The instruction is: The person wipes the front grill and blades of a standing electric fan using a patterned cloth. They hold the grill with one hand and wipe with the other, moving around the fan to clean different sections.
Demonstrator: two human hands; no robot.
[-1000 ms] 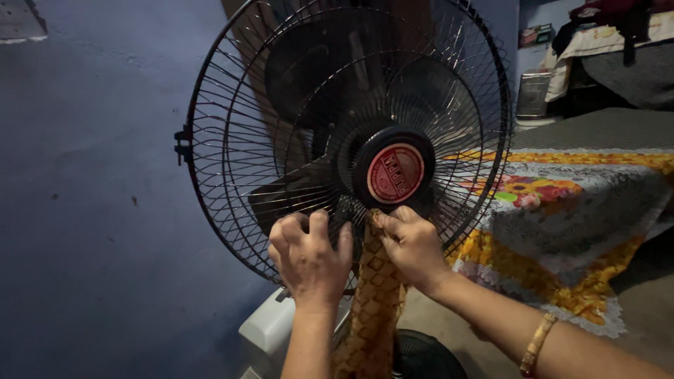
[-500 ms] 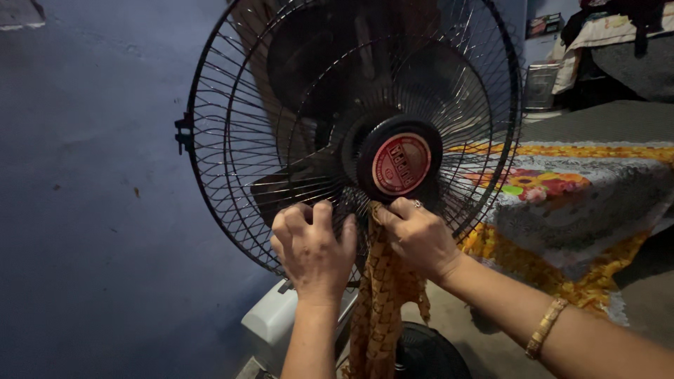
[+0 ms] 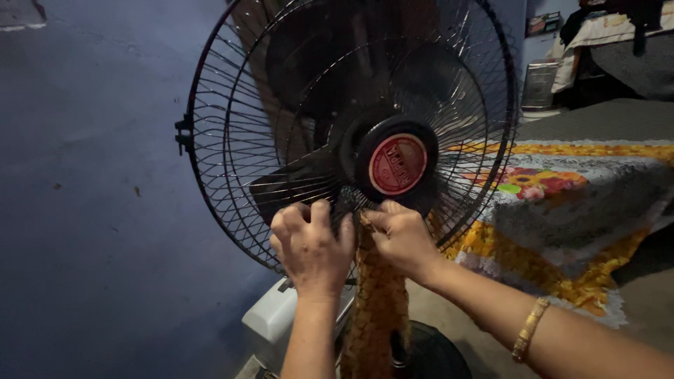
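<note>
Right hand (image 3: 400, 238) shifted left, pinching patterned cloth (image 3: 375, 316), left hand (image 3: 312, 249) curled gripping fan grille (image 3: 232, 140)

Cloth (image 3: 379, 309) possibly hides the fan's stand.

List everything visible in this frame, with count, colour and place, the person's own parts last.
Pedestal fan: one, black wire grille, centre.
Hub badge: one, red, round, grille middle.
Patterned cloth: one, orange-yellow, hanging from the lower grille.
Fan base: one, black, bottom centre.
Box-like unit: one, pale grey, under the fan.
Floral bedspread: one, grey and yellow, right.
Wall: blue, left.
Bangle: one, gold, right wrist.
Left hand: on the lower grille.
Right hand: pinching the cloth at the grille.
</note>
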